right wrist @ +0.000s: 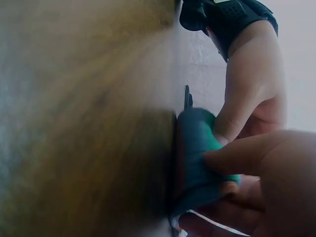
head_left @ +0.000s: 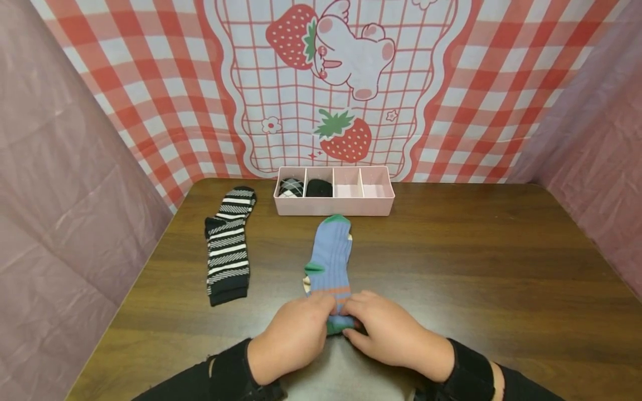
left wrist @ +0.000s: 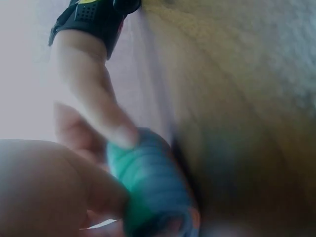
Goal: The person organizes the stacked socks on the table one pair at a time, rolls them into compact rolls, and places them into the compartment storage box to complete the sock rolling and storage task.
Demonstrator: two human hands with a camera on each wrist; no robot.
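Observation:
A blue ribbed sock (head_left: 331, 250) with green toe and heel and orange stripes lies lengthwise on the table, cream bits of another layer showing at its edges. Its near end is rolled over into a green and blue roll (left wrist: 155, 182). My left hand (head_left: 293, 331) pinches the roll from the left, and my right hand (head_left: 393, 328) pinches it from the right. The right wrist view shows thumb and fingers on the same roll (right wrist: 195, 153); it sits on the tabletop. Fingertips under the roll are partly hidden.
A black-and-white striped sock (head_left: 228, 248) lies flat at the left. At the back stands a pink box (head_left: 333, 208) with several compartments; an argyle sock roll (head_left: 291, 188) and a black sock roll (head_left: 319, 188) fill its two left ones. A checked cloth hangs behind the wooden table (head_left: 476, 267).

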